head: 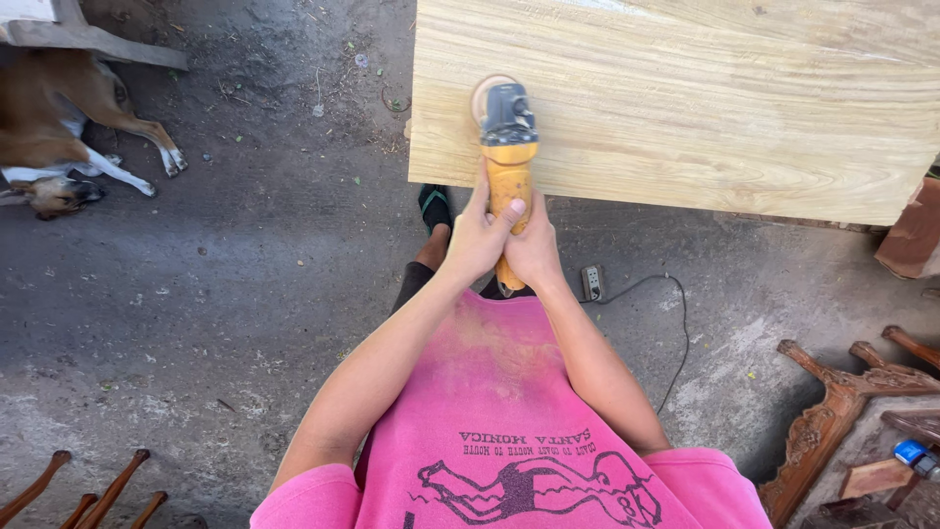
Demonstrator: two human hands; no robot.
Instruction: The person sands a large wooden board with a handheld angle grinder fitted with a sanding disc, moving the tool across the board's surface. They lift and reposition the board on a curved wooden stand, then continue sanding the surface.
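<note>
Head view, looking straight down. Floor (245, 294) is bare grey concrete, dusty, with sawdust and small debris scattered about. Pale wood panel (685, 98) fills the upper right, grain running across, near edge toward the person. Dog (59, 137) lies at the upper left, well apart from the work. Dark turned legs (98, 490) poke in at the lower left; carved brown furniture parts (842, 402) sit at the lower right. Power strip (591, 283) lies on the floor just below the panel edge, black cord (681, 323) looping off it.

Grinder (507, 147): yellow body, grey head, disc end resting on the panel near its left near corner, handle sticking out past the edge toward the person.

Left hand (477, 240) is wrapped closed round the handle, thumb lying up along the yellow body. Right hand (537, 250) is closed on the same handle from the other side, touching the left. Both arms extended. Pink shirt (509, 421) has dust on the chest. One foot in a dark sock (435, 208) shows under the panel edge.
</note>
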